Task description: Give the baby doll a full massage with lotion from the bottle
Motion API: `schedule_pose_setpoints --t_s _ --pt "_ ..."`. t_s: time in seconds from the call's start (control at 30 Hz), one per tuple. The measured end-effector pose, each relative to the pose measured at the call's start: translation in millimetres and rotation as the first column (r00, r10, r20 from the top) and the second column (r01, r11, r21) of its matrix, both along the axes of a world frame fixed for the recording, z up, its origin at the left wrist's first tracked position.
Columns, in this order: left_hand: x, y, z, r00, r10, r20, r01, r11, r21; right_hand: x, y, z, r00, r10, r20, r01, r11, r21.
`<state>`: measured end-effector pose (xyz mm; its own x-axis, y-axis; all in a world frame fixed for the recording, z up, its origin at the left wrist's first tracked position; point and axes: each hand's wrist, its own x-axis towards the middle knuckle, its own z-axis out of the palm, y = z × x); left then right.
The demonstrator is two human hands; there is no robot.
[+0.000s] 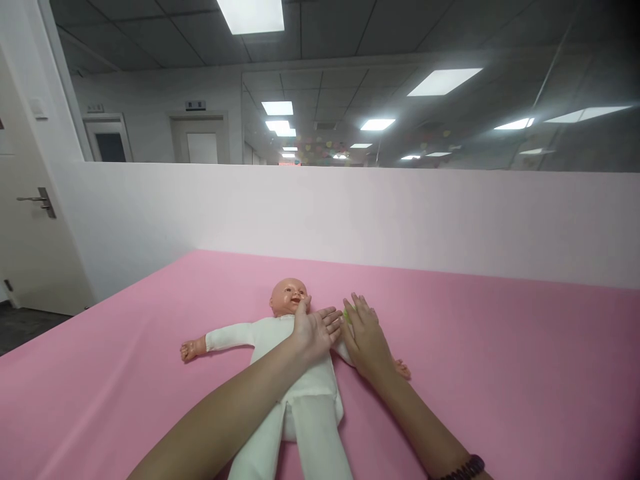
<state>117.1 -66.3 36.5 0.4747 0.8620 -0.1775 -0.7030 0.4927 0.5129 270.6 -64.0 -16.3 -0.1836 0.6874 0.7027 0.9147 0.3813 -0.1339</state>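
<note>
A baby doll with a bald plastic head and a white cloth body lies on its back, arms spread. Above its chest and shoulder is my left hand, palm turned up, with the fingers stretched out and nothing on the palm. My right hand is beside it, over the doll's arm on the right, back of the hand upward and fingers extended. A small light-green object shows at the fingers of my right hand. Most of it is hidden, so its kind and whether it is held cannot be made out.
The doll lies on a pink-covered surface. A low white wall with glass above runs along the back. At the left stands a door with a metal handle.
</note>
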Motion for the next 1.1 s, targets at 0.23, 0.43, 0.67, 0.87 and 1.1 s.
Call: schedule_pose_setpoints --t_s 0.23,0.43,0.67,0.87,1.1 --pt "-0.7 -4.4 1.9 1.0 -0.002 -0.018 0.002 1.0 0.019 4.5 -2.4 17.3 0.975 -0.061 -0.211 0.067 0.998 0.017" --pt "-0.3 -3.8 0.7 0.999 -0.004 -0.04 0.006 0.999 0.032 20.1 -18.3 52.7 0.953 -0.168 -0.253 0.092 0.954 -0.286" --pt "-1.7 -7.8 9.1 0.994 -0.006 -0.107 0.01 0.999 0.038 50.9 -34.4 74.5 0.997 -0.04 0.06 0.07 0.339 -0.938" --pt "-28.3 -28.3 13.7 0.997 -0.049 -0.059 0.052 0.997 0.057 55.8 -33.8 71.7 0.995 -0.045 0.093 0.103 0.387 -0.916" --pt "-49.7 -45.1 7.4 0.992 -0.054 0.116 0.045 0.996 0.081 17.9 -47.3 92.6 0.973 -0.209 -0.098 0.126 0.836 -0.535"
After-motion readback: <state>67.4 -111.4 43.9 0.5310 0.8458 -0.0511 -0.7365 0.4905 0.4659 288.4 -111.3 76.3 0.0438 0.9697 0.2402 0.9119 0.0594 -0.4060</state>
